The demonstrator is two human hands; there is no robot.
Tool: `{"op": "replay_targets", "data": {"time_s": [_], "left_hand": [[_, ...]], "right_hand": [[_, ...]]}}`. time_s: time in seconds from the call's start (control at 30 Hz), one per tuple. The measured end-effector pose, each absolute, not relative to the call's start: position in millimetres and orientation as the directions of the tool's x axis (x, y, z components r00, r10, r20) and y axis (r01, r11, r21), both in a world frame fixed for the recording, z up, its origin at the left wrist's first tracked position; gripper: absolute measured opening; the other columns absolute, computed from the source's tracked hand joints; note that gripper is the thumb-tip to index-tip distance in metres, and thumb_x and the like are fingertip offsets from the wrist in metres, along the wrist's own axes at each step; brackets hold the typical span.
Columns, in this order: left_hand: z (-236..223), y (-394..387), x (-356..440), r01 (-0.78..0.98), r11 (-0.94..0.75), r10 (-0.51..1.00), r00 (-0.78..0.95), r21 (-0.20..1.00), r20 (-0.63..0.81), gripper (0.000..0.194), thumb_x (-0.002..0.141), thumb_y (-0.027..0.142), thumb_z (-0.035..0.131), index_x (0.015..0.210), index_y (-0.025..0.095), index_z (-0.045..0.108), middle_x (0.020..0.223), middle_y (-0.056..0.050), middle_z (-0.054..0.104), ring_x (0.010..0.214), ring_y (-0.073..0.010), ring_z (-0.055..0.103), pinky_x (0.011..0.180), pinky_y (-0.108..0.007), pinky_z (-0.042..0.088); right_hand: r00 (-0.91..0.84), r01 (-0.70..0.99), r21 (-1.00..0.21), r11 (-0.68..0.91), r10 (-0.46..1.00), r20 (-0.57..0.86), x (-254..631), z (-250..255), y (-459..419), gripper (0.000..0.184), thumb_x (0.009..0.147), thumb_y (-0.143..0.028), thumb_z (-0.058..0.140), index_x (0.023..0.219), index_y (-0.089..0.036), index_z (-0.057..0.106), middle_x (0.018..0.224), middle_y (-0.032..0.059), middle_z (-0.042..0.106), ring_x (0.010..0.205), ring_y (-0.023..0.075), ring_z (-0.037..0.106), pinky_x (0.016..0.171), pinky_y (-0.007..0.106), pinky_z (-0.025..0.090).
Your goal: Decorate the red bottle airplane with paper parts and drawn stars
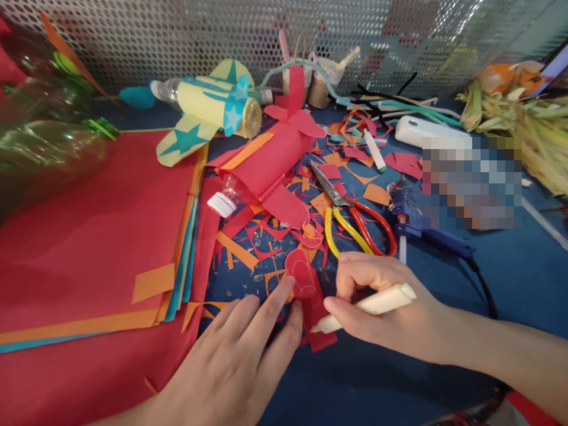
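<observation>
On the blue desk (510,278) I had the red paper strip (307,289): prob. light, floppy, best pinned at edges. L hand (239,349) lay spread, touching it, gripping nothing; R hand (394,331) fingers pinched the pale marker (385,300).

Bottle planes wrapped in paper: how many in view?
2: a yellow plane at the back, left of centre, and a red plane nearer, to its right. Clutter might hide others.
</observation>
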State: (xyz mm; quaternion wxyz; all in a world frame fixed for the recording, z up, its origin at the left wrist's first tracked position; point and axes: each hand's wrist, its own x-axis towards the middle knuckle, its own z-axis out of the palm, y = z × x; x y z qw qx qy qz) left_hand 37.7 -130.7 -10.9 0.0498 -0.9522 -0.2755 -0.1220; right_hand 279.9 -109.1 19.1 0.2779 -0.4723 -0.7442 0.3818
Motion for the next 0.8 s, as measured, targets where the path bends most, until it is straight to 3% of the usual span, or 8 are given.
{"op": "replay_targets", "data": {"time_s": [0.23, 0.63, 0.8], "left_hand": [[-6.9, -128.0, 37.9, 0.505, -0.861, 0.480, 0.843, -0.053, 0.241, 0.050, 0.085, 0.001, 0.034, 0.129, 0.017, 0.052, 0.128, -0.010, 0.060, 0.113, -0.0275, 0.054, 0.090, -0.042, 0.046], [-6.8, -128.6, 39.7, 0.518, -0.855, 0.501, 0.843, -0.040, 0.197, 0.050, 0.085, 0.001, 0.033, 0.130, 0.017, 0.049, 0.133, -0.011, 0.056, 0.108, -0.0291, 0.058, 0.085, -0.045, 0.050], [-5.4, -127.4, 39.8, 0.513, -0.858, 0.496, 0.845, -0.037, 0.200, 0.049, 0.085, 0.002, 0.034, 0.128, 0.016, 0.050, 0.133, -0.013, 0.054, 0.104, -0.0292, 0.059, 0.082, -0.045, 0.052]], "right_hand": [[-0.420, 0.485, -0.834, 0.262, 0.907, 0.041, 278.1, 23.1, -108.7, 0.030, 0.080, -0.018, 0.063, 0.057, -0.020, 0.043, 0.054, -0.0060, 0.049, 0.052, 0.0083, 0.042, 0.049, 0.022, 0.032], [-0.457, 0.473, -0.835, 0.282, 0.889, 0.041, 279.2, 22.6, -107.4, 0.029, 0.078, -0.016, 0.064, 0.057, -0.019, 0.044, 0.053, -0.0064, 0.048, 0.055, 0.0085, 0.042, 0.050, 0.021, 0.032], [-0.391, 0.466, -0.850, 0.247, 0.919, 0.052, 280.0, 21.4, -107.6, 0.028, 0.082, -0.017, 0.062, 0.059, -0.020, 0.045, 0.057, -0.0071, 0.048, 0.054, 0.0074, 0.042, 0.050, 0.020, 0.033]]}}
